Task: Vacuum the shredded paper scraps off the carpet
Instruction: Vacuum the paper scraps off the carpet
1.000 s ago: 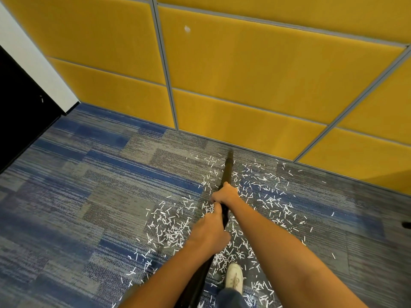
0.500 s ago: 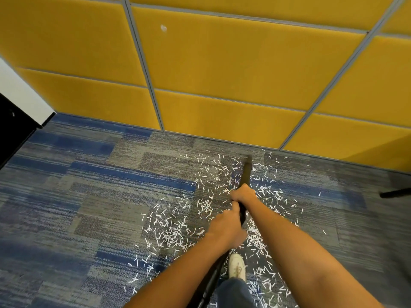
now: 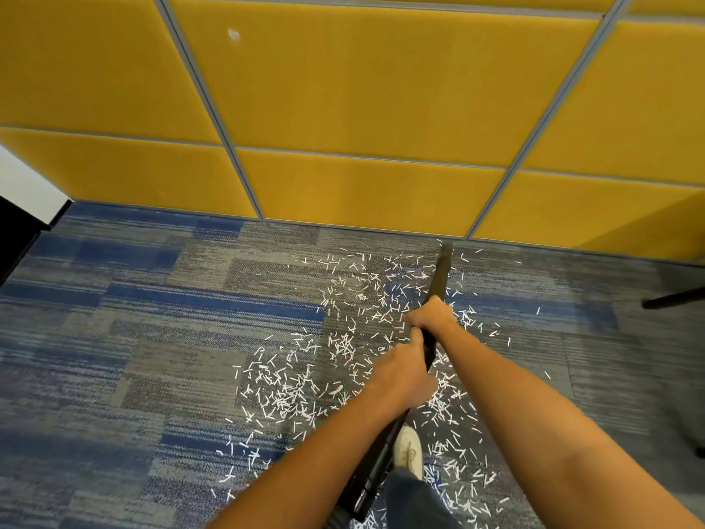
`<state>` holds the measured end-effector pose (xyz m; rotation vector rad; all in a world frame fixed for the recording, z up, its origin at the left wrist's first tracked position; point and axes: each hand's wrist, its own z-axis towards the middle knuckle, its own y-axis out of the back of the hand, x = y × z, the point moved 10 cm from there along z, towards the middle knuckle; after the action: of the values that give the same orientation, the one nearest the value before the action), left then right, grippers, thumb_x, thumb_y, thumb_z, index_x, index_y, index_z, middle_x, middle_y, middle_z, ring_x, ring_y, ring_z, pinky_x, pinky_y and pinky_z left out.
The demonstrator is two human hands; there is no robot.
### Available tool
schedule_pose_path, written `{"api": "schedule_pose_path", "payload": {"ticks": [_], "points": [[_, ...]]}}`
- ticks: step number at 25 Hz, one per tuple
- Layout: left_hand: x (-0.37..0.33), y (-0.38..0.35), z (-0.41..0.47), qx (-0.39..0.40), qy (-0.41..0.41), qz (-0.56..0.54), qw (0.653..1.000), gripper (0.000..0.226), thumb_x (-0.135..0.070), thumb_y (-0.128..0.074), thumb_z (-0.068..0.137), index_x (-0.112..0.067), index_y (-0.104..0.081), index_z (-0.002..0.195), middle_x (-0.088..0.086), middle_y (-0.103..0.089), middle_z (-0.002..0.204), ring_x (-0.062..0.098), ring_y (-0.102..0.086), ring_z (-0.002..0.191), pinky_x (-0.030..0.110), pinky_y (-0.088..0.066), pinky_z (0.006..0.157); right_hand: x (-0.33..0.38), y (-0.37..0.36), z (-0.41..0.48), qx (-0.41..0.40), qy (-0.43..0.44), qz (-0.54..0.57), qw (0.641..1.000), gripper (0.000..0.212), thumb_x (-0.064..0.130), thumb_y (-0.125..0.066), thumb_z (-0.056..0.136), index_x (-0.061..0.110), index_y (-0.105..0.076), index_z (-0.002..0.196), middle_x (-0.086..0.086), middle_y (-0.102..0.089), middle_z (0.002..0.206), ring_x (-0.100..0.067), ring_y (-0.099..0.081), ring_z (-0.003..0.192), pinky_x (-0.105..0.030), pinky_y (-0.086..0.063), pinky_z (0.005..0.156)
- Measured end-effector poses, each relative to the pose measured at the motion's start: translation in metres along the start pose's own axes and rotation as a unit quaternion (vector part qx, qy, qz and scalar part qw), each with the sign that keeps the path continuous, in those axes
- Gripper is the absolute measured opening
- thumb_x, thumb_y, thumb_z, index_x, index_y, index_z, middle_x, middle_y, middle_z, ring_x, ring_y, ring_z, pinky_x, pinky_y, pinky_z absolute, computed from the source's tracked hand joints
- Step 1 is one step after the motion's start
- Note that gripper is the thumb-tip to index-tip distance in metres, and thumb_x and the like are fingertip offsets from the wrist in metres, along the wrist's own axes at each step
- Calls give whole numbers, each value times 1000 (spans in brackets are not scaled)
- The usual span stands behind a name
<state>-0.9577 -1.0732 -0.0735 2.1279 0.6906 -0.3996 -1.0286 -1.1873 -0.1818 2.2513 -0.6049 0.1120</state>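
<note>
White paper scraps [image 3: 290,391] are lying strewn over the grey-and-blue carpet [image 3: 152,337], thickest to the left of the wand and trailing back past your shoe [image 3: 409,448]. You are gripping the black vacuum wand [image 3: 438,276] with both hands. Your right hand [image 3: 431,316] is wrapping the tube further down, and your left hand [image 3: 402,378] is clenching it just behind, the two nearly touching. The nozzle tip is sitting at the far edge of the scatter, close to the foot of the yellow wall panels [image 3: 362,89].

Judging by how much paper is showing, you are working early in the job, with most of the mess not yet lifted. To do this step well, be keeping the tip low against the pile and drawing it in slow, overlapping lanes. Strips this light are likely clinging to the fibres, and a fast sweep is apt to scatter them. Be clearing from the wall back toward your feet, and be minding the dark leg [image 3: 671,299] on your right.
</note>
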Motion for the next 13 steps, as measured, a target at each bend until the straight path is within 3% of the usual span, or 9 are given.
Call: {"api": "schedule_pose_path", "payload": {"ticks": [4,8,13], "points": [[-30,-7,27,12,7,8,1000,64,-14,-51,89,-15,-19,144,15,-57,117,36,-59,102,42,-51,79,-21,30,23,11,-8,12,1000,57,19,-67,79,-1,-43,127,-16,-59,115,-22,-55,77,-27,-44,54],[-51,-12,45,13,10,19,1000,63,-12,-51,90,-14,-20,144,15,-58,118,34,-59,103,40,-49,80,-34,44,42,20,-7,16,1000,51,19,-68,78,-1,-50,121,-11,-57,100,-13,-49,60,-22,-38,42],[-52,-4,58,-2,25,17,1000,63,-13,-52,90,-15,-19,143,13,-58,117,33,-60,102,42,-52,82,-20,51,54,22,18,7,1000,49,20,-66,80,3,-46,122,-11,-54,106,-22,-51,80,-24,-39,51]]}}
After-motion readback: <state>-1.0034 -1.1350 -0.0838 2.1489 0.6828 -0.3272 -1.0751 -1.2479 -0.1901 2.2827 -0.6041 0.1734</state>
